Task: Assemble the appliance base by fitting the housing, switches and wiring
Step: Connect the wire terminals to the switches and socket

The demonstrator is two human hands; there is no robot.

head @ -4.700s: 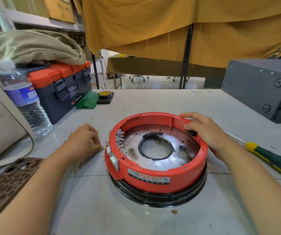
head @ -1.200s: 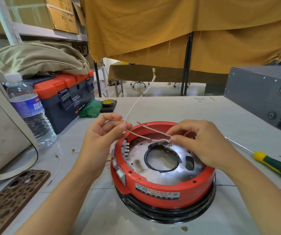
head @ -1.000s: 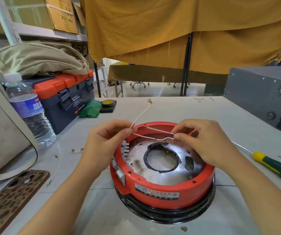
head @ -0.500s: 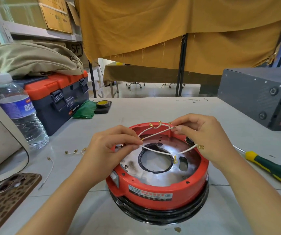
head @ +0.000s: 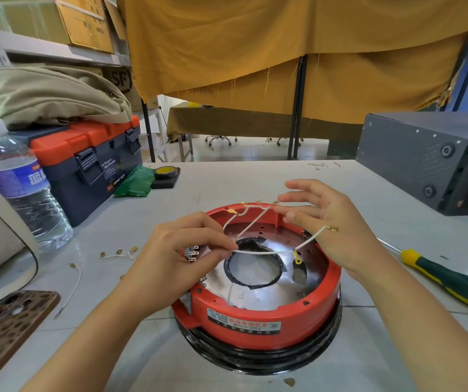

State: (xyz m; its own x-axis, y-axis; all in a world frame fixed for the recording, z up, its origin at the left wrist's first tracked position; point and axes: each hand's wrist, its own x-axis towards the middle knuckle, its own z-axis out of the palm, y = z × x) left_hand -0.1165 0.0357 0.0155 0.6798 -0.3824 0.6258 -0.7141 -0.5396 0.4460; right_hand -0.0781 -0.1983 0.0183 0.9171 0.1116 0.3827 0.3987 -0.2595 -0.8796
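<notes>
Your left hand (head: 170, 261) hovers over the left rim of the red housing (head: 258, 312), its thumb and forefinger pinching the white wires (head: 258, 252) near their middle. Your right hand (head: 337, 230) is held above the far right rim with the fingers spread and nearly straight; 1 wire strand runs across them, and whether they actually grip it cannot be told. The wires carry gold terminals and hang in the air above the housing's metal plate (head: 255, 292), which has a round central opening ringed in black. The housing sits upside down on a black ring (head: 255, 360) at the centre of the tabletop (head: 227, 182). A row of switch terminals (head: 194, 253) lines the inner left wall. Loose wire pieces (head: 119, 253) lie on the tabletop to the left, near a water bottle (head: 23, 188) and a toolbox (head: 85, 162). A green-handled screwdriver (head: 444, 278) lies to the right, below a grey box (head: 430, 159).
</notes>
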